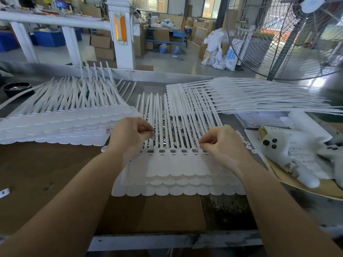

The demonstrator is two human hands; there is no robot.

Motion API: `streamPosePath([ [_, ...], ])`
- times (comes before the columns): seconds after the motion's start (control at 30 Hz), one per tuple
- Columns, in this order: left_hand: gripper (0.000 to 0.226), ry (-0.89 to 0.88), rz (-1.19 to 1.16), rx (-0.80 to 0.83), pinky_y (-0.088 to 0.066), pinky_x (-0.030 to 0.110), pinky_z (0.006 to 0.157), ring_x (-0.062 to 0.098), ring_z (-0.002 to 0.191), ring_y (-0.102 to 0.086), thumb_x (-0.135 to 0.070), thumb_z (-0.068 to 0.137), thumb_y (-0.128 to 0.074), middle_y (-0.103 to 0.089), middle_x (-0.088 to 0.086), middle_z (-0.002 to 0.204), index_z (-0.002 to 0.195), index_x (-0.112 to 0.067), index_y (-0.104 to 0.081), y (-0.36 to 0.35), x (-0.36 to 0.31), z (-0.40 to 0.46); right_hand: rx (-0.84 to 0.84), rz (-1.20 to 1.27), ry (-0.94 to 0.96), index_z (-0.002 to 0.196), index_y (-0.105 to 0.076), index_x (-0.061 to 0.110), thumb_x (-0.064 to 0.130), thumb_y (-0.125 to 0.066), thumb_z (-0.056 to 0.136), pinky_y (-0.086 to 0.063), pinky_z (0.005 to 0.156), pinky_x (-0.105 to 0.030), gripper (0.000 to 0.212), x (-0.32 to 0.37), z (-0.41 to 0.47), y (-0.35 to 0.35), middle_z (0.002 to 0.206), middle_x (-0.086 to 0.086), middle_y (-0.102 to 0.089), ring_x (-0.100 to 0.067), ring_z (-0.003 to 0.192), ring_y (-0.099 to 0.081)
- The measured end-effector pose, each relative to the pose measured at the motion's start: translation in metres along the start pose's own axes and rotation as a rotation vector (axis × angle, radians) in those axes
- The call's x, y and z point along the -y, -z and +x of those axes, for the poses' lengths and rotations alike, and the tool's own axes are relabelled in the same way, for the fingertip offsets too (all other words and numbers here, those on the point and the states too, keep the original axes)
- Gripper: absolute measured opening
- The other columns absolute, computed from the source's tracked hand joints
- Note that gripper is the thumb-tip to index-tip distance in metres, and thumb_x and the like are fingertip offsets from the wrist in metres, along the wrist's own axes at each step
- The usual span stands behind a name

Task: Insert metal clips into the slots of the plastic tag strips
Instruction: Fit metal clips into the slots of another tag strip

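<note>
While both forearms reach in from the bottom corners of the frame, the two hands meet over a small stack of white plastic tag strips lying at the centre of the counter. The left hand sits just left of centre with its fingers curled inward, fingertips drawn together above the thin tails of the strips; whether it holds a clip is too small to tell. The right hand sits just right of centre, its thumb and forefinger pinched together at the right end of the row of slots, though what they pinch cannot be made out. Several slots show dark rectangular openings in a line between the two hands. Under the tails, between the hands and above them, lies a scatter of small shiny metal clips. A larger layered pile of strips fills the left middle of the frame, and another pile fans out at the right middle. A black round dish sits at the far left. A big wire-caged fan fills the upper right.
</note>
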State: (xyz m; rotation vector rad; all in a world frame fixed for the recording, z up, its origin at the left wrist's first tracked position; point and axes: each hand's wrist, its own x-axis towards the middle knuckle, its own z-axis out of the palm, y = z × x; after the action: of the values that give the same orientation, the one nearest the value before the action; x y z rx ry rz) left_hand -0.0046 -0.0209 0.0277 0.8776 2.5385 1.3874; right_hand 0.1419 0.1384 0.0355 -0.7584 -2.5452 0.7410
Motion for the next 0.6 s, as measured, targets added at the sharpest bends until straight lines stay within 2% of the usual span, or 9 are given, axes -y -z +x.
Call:
streamPosePath([
  [0.1,0.007,0.066,-0.281,0.164,-0.053,0.027,0.065,0.017,0.069,-0.061,-0.008,0.080,-0.071,-0.071,0.004,0.076,0.082,-0.014,-0.069,-0.017,-0.011,-0.008,0.035,0.084,0.045,0.091,-0.072,0.014,0.008,-0.066,0.083,-0.047,0.072,-0.012,0.011,0.009,-0.002,-0.008,0.080,0.010,-0.063,-0.001,0.077,-0.060],
  [0.2,0.010,0.076,-0.393,0.224,-0.049,0.021,0.060,0.012,0.061,-0.057,-0.003,0.082,-0.068,-0.068,0.008,0.072,0.081,-0.013,-0.068,-0.029,-0.019,-0.012,0.082,0.297,0.040,0.104,-0.070,0.014,0.007,-0.064,0.085,-0.053,0.079,-0.017,0.021,0.017,-0.006,-0.016,0.091,0.008,-0.068,-0.004,0.085,-0.065],
  [0.3,0.014,0.074,-0.424,0.233,-0.044,0.012,0.052,0.001,0.052,-0.056,-0.001,0.083,-0.067,-0.064,0.004,0.068,0.079,-0.014,-0.066,-0.033,-0.022,-0.014,0.081,0.446,0.032,0.103,-0.071,0.013,0.004,-0.064,0.084,-0.056,0.072,-0.021,0.022,0.019,-0.007,-0.020,0.089,0.001,-0.072,-0.008,0.079,-0.068],
  [0.4,0.014,0.064,-0.414,0.235,-0.044,0.009,0.050,-0.002,0.051,-0.057,0.000,0.083,-0.066,-0.064,0.005,0.070,0.078,-0.013,-0.066,-0.034,-0.024,-0.015,0.065,0.537,-0.007,0.094,-0.072,0.012,0.001,-0.067,0.081,-0.056,0.065,-0.019,0.018,0.017,-0.008,-0.020,0.080,0.000,-0.073,-0.008,0.072,-0.069],
  [0.6,0.016,0.036,-0.368,0.215,-0.047,0.012,0.055,0.009,0.061,-0.059,-0.004,0.082,-0.068,-0.067,0.003,0.071,0.076,-0.019,-0.066,-0.038,-0.024,-0.016,0.069,0.511,-0.021,0.092,-0.071,0.011,0.004,-0.070,0.080,-0.054,0.061,-0.015,0.014,0.011,-0.007,-0.019,0.074,0.003,-0.071,-0.005,0.065,-0.067],
])
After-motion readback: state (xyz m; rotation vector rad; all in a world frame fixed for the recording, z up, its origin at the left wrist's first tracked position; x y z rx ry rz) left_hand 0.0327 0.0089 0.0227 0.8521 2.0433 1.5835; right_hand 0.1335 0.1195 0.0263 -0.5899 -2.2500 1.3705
